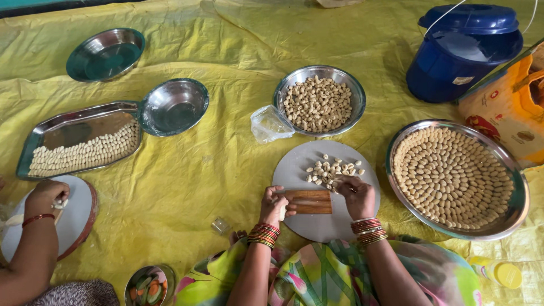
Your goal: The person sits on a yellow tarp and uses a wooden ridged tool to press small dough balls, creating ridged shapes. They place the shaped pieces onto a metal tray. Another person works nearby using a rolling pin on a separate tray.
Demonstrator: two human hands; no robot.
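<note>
Yellow sheet (226, 164) spread under everything. Large round steel tray (513, 209) at right, filled with shaped dough pieces in rings. Round grey board (317, 224) in middle, small dough pieces (331, 168) heaped on far part. Ridged wooden comb (313, 202) flat on board, between hands. Left hand (275, 205) pinching pale dough bit at comb's left end. Right hand (356, 195) curled beside heap, grip unclear.
</note>
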